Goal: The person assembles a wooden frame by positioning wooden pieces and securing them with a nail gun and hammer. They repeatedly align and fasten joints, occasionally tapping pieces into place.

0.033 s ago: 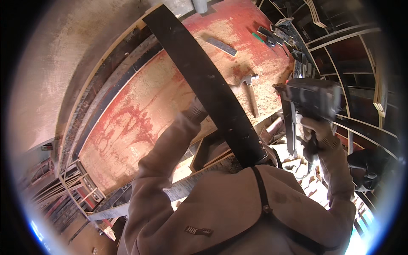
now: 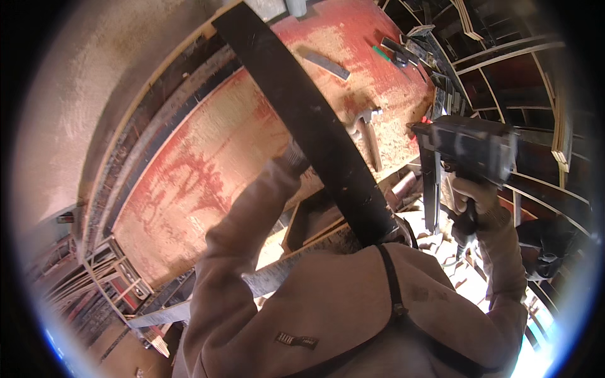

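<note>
A long black board [image 2: 296, 120] slants across the middle, from the upper left down to my chest. My gloved left hand [image 2: 291, 157] grips its left edge; the board hides most of those fingers. To the right of the board, my gloved right hand [image 2: 477, 194] is closed round the handle of a dark nail gun [image 2: 476, 145]. The tool's nose points left, toward the worktable and apart from the board. A claw hammer [image 2: 373, 145] with a wooden handle lies on the red worktable [image 2: 183, 189], just right of the board.
Sawdust covers much of the worktable. A short grey strip [image 2: 326, 65] and a green-handled tool [image 2: 382, 54] lie at its far side. Dark framed panels [image 2: 523, 82] stand at the right. Scraps of wood [image 2: 435, 242] are scattered below the nail gun.
The nail gun and my right hand have shifted slightly to the right. My left hand stays at the board's edge, and the board has barely moved.
</note>
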The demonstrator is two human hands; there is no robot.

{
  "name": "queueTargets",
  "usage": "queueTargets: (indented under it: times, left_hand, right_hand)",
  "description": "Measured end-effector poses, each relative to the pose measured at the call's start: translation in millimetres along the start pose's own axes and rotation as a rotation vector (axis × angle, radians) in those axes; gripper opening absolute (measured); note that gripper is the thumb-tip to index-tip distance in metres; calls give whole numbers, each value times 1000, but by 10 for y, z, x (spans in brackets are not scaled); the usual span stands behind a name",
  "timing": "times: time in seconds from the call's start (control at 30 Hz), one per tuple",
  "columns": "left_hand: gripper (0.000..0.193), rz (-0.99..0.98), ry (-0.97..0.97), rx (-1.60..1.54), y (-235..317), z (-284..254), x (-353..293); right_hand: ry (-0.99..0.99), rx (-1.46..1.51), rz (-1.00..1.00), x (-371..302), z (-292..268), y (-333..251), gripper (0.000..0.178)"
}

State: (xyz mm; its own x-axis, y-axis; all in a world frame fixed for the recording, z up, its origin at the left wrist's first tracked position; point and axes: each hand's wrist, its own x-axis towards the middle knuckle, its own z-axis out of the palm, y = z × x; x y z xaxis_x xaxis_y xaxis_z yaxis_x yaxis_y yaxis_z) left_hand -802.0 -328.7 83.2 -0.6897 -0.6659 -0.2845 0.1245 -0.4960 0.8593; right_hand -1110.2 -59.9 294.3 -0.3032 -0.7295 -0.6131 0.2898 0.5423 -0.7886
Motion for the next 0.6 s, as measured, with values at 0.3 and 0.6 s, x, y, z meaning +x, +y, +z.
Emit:
queueTargets:
  times: [0.3,0.6]
  left_hand:
    - [33,215,-130,111,-89,216,152]
    - [30,445,-128,285,-76,298,187]
  right_hand:
    - [-100,-93,63,-513,813,-756,18]
    - [-186,-350,72,-419,1137,-934,14]
